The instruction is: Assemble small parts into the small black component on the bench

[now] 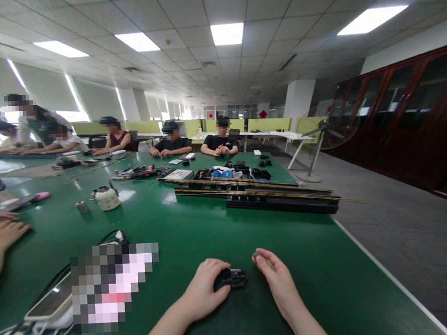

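A small black device part (237, 278) with metallic bits on top lies on the green table (171, 310). My left hand (205, 288) grips its left end between thumb and fingers. To the right, a little apart from that part, my right hand (276, 277) is raised with thumb and fingertips pinched together. Between those fingertips sits a tiny greyish piece (255, 255), too small to name.
Long black rails with thin rods (281, 202) lie across the table ahead. A white jar (107, 198) and grey cylinder (82, 208) stand left, behind a phone (50, 299) and cables. A neighbour's hand (7, 234) rests far left. Other people sit opposite.
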{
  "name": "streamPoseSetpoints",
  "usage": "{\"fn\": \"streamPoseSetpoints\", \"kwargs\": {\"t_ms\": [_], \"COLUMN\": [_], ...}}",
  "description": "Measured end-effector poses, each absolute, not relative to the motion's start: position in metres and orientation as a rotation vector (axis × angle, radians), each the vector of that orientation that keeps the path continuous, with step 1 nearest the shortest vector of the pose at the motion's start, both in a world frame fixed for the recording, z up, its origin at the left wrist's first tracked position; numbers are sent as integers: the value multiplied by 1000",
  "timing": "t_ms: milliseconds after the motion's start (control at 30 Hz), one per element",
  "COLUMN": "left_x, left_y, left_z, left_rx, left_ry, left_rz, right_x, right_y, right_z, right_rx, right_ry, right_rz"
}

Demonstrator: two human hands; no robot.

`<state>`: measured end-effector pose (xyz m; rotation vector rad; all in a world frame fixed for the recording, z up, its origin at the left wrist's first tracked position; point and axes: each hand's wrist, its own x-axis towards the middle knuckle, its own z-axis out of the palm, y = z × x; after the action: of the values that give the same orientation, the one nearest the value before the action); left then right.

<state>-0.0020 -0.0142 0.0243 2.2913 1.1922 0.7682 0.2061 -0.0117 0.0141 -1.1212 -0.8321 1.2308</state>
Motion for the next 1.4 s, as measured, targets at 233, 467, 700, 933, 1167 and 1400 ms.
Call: {"fn": "streamPoseSetpoints", "kwargs": {"t_ms": [233, 467, 700, 933, 1167, 1400], "left_x": [-1, -1, -2, -4, -2, -1], "left_y": [-13, -13, -13, -11, -12, -11], "left_z": [24, 23, 20, 18, 17, 13], "left_rx": [2296, 2301, 2316, 2325, 2328, 2313], "left_ry": [1190, 1202, 1190, 1192, 1191, 1213], "left_rz": [771, 774, 797, 802, 791, 771], "right_x": [206, 203, 194, 188, 190, 195], "right_y": [-11, -13, -25, -31, -34, -29], "right_z": [15, 13, 21, 29, 28, 24], "right_rx": [-1167, -1191, -1322, -1339, -1377, -1380], "right_ry": [-867, -1093, -1609, -1941, -1959, -1752], "right_rz": [1190, 1184, 904, 721, 731, 890]}}
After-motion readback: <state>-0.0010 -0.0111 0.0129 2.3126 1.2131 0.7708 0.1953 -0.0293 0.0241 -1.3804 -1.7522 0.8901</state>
